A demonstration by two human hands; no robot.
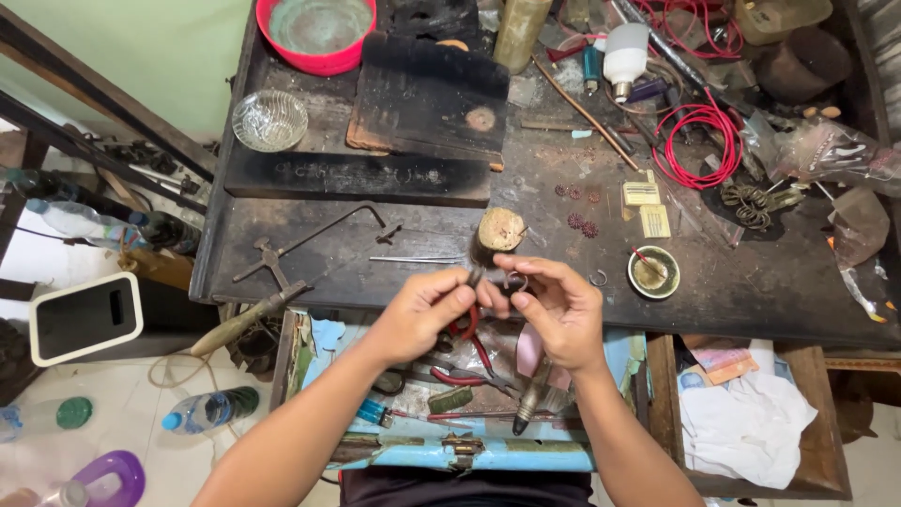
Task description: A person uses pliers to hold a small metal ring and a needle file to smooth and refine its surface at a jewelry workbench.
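My left hand (427, 310) grips red-handled pliers (466, 324), their jaws pointing up toward a small wire ring (515, 279). That ring is pinched between the thumb and fingers of my right hand (554, 310). Both hands meet over the front edge of the dark workbench (375, 235), just below a short wooden stump (497, 233) that stands on it.
An open blue drawer (460, 451) below my hands holds more pliers and tools. On the bench lie a small round dish (653, 272), red wire coil (699, 145), glass bowl (269, 119), red basin (317, 33), tongs (272, 258). Bottles lie on the floor at left.
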